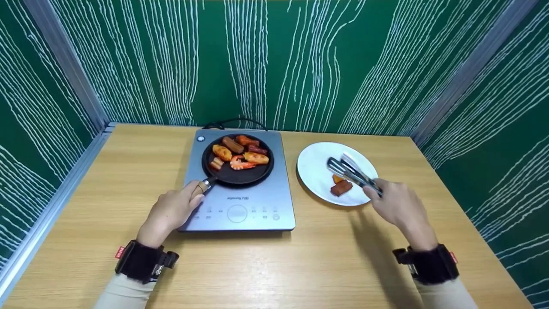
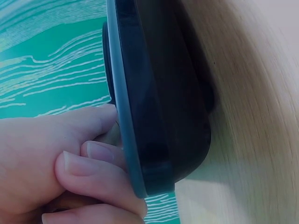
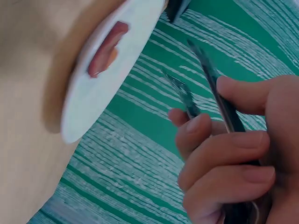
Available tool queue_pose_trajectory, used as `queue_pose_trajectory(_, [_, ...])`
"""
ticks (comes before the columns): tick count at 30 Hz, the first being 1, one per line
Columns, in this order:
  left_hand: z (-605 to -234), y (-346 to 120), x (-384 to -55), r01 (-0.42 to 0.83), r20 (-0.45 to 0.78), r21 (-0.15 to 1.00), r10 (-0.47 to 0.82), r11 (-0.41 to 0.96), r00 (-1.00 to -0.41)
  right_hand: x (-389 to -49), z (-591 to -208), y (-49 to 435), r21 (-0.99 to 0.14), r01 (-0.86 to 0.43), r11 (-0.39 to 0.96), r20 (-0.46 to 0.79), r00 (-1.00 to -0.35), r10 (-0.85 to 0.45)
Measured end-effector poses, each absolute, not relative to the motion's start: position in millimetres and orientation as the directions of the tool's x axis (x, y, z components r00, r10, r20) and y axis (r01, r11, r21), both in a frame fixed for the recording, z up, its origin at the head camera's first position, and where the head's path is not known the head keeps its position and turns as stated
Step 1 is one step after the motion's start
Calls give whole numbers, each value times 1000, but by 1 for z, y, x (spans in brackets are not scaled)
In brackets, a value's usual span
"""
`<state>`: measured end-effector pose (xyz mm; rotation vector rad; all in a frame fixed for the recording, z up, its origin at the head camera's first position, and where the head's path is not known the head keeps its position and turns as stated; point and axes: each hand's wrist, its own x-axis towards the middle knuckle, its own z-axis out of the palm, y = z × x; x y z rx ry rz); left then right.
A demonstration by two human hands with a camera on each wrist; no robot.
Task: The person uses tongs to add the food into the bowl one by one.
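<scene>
My left hand (image 1: 172, 209) grips the handle of a small black frying pan (image 1: 236, 176), which sits on a silver induction cooker (image 1: 266, 194). In the pan are a shrimp (image 1: 241, 163), a brown sausage-like piece (image 1: 233, 145), a striped piece like pork belly (image 1: 216, 164) and several other browned pieces. Metal tongs (image 1: 348, 172) are held in my right hand (image 1: 399, 205) above a white plate (image 1: 314, 163); their arms stand apart with nothing between them in the right wrist view. A reddish-brown piece of food (image 1: 341, 188) and an orange piece (image 1: 337, 178) lie on the plate.
A black cable (image 1: 240, 119) runs behind the cooker. The wooden table (image 1: 257, 266) is bordered at the back and sides by green panels (image 1: 283, 64) with white lines. To the right of the cooker stands the plate, a small gap between them.
</scene>
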<state>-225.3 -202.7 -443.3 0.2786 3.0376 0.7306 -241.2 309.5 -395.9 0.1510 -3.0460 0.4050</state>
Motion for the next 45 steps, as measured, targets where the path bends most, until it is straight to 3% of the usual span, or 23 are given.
queue_pose_trajectory(19, [-444,-202,-226,184,46,441,183,878,-982,-229,-398,327,-264,75,962,-247,-969,8])
queue_pose_trajectory(31, [-443,-201,-225,183,47,445,181,877,-982,-231,-404,301,-244,109,964,-245,-968,48])
queue_pose_trajectory(38, [-442,-201,-223,189,58,457,183,869,-981,-224,-403,294,-188,63,980,-167,-986,31])
queue_pose_trajectory(45, [-444,-202,-224,192,61,454,185,870,-981,-217,-399,283,-196,60,979,-187,-982,23])
